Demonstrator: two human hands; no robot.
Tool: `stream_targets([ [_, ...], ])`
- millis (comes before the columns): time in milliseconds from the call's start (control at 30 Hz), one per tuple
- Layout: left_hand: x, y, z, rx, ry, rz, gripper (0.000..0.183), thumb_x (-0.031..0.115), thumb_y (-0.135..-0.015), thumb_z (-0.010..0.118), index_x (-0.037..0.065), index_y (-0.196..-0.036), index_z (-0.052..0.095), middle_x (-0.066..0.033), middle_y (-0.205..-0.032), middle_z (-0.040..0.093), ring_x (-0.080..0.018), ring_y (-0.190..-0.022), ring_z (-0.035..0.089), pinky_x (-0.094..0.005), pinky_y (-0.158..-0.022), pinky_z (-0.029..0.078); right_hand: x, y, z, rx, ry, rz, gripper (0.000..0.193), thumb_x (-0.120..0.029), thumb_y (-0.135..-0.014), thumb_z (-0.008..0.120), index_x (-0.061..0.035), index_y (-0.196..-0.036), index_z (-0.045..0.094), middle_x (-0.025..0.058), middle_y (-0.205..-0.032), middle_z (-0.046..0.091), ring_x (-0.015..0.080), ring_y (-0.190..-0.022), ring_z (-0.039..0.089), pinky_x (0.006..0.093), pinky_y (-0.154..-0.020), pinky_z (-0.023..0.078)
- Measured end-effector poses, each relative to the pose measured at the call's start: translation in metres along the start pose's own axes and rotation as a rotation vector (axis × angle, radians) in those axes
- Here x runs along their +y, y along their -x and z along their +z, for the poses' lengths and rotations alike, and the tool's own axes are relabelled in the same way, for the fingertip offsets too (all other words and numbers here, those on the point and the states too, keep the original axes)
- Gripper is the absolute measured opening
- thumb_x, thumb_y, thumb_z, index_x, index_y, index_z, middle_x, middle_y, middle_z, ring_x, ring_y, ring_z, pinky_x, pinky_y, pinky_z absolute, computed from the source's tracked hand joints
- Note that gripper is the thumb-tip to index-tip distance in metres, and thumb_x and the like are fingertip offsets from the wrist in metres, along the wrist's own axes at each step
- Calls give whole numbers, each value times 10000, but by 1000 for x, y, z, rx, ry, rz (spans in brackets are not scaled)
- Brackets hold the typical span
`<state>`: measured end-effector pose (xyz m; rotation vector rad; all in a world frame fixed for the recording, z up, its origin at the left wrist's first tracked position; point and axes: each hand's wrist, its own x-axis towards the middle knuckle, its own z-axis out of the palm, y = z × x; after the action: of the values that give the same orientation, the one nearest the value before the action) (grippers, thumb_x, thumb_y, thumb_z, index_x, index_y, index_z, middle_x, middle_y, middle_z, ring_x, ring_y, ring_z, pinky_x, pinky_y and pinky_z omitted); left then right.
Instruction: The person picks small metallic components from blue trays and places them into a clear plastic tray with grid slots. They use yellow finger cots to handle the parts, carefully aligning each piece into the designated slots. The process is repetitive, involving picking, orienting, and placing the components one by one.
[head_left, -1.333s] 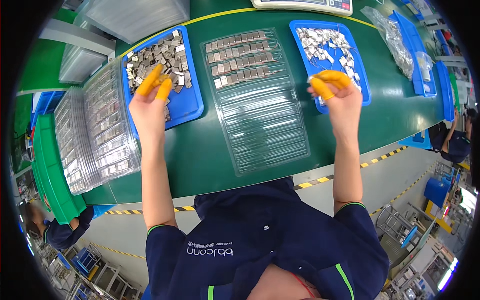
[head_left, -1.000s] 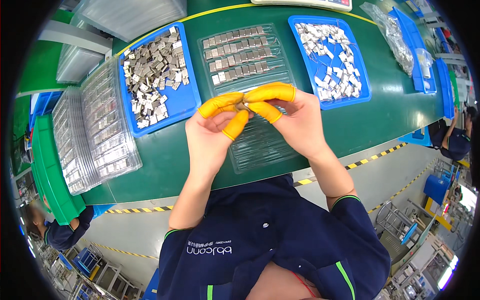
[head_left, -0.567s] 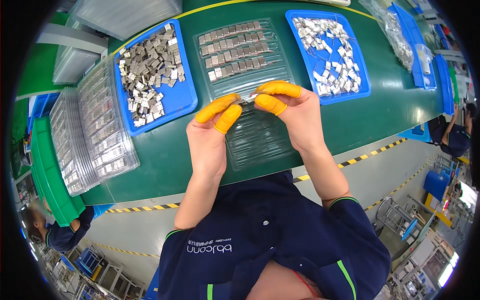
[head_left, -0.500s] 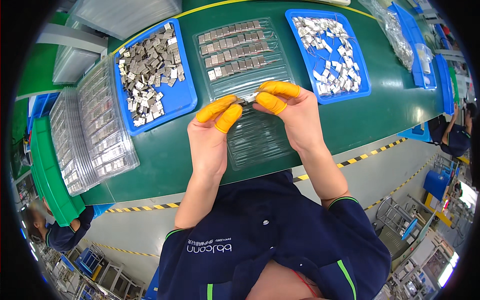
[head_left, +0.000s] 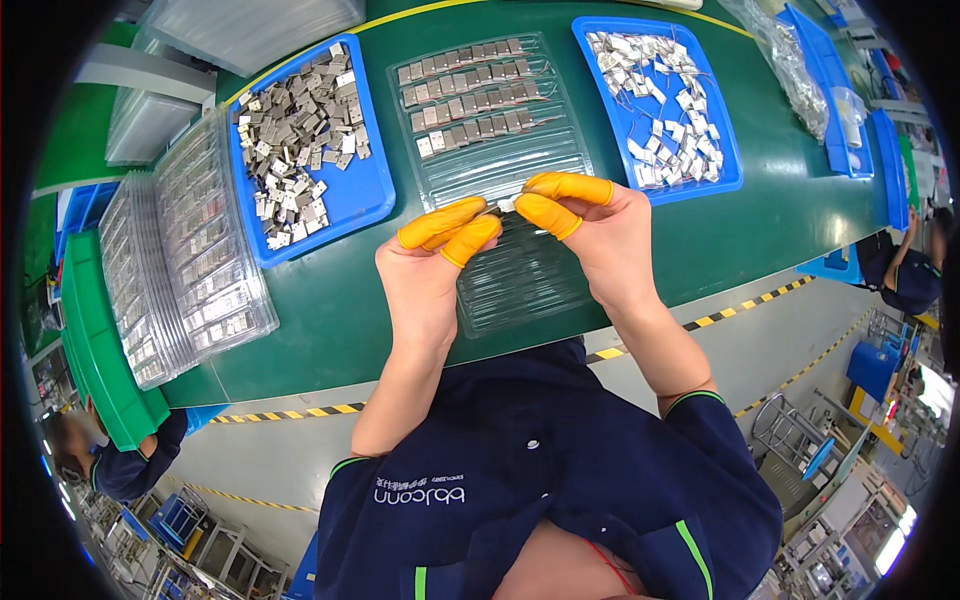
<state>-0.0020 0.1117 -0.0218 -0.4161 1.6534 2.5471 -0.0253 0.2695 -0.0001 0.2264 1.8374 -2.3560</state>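
Note:
My left hand (head_left: pixel 422 285) and my right hand (head_left: pixel 612 245), both wearing yellow finger covers, meet tip to tip over a clear ribbed plastic tray (head_left: pixel 520 290). Left thumb and fingers pinch a small grey metal block, mostly hidden by the fingertips. My right fingers pinch a small white connector (head_left: pixel 507 205), whose end shows between the hands against the grey piece. Whether the two pieces are joined, I cannot tell. Beyond my hands, several rows of grey blocks with thin wires (head_left: pixel 475 133) lie in the tray's far half.
To the left, a blue tray (head_left: pixel 352 195) holds loose grey and silver blocks. On the right, another blue tray (head_left: pixel 640 107) holds white wired connectors. Filled clear trays (head_left: pixel 215 250) stand stacked at far left beside a green bin (head_left: pixel 95 345). A co-worker (head_left: pixel 140 465) is at lower left.
Both hands have shifted slightly to the right. The right fingers have closed further over the white connector, so less of the pieces shows between the hands.

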Motion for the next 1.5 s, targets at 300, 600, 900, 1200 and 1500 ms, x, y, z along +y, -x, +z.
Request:
stream_targets([
  [300, 9, 2, 5, -50, -160, 68, 223, -72, -749, 686, -71, -970, 665, -140, -926, 678, -172, -840, 651, -279, -787, 530, -9, 0, -10, -96, 132, 67, 209, 20, -733, 726, 51, -932, 669, 91, -892, 679, 131, -828, 637, 249, -782, 517],
  [600, 13, -1, -5, -379, -31, -123, 227, -39, -700, 731, -85, -911, 663, -163, -849, 678, -217, -717, 674, -299, -693, 560, -13, -5, -31, -487, -123, 459, 282, 19, -695, 736, 27, -964, 652, 85, -850, 672, 130, -779, 639, 241, -755, 510],
  [900, 4, -8, 7, -231, 0, -50, 260, 43, -787, 692, -75, -1012, 634, -137, -859, 675, -189, -785, 663, -295, -757, 530, -17, -9, -21, -262, 208, -19, 186, -15, -718, 734, -26, -896, 683, 66, -862, 677, 150, -819, 629, 272, -758, 497],
  [1200, 3, -12, 8, -165, -241, 29, 214, 89, -869, 625, -73, -1007, 634, -114, -894, 675, -165, -775, 654, -264, -737, 528, -6, -14, -13, -111, 950, -933, 172, -123, -660, 750, -107, -821, 692, -8, -827, 680, 154, -816, 620, 429, -940, 399],
  [1500, 2, -16, 14, -188, -83, 12, 247, 70, -862, 621, -57, -1073, 613, -138, -965, 663, -195, -814, 661, -305, -768, 539, 3, -12, -20, -120, 238, -121, 220, -39, -786, 690, 10, -998, 658, 62, -951, 654, 137, -892, 604, 266, -829, 474],
])
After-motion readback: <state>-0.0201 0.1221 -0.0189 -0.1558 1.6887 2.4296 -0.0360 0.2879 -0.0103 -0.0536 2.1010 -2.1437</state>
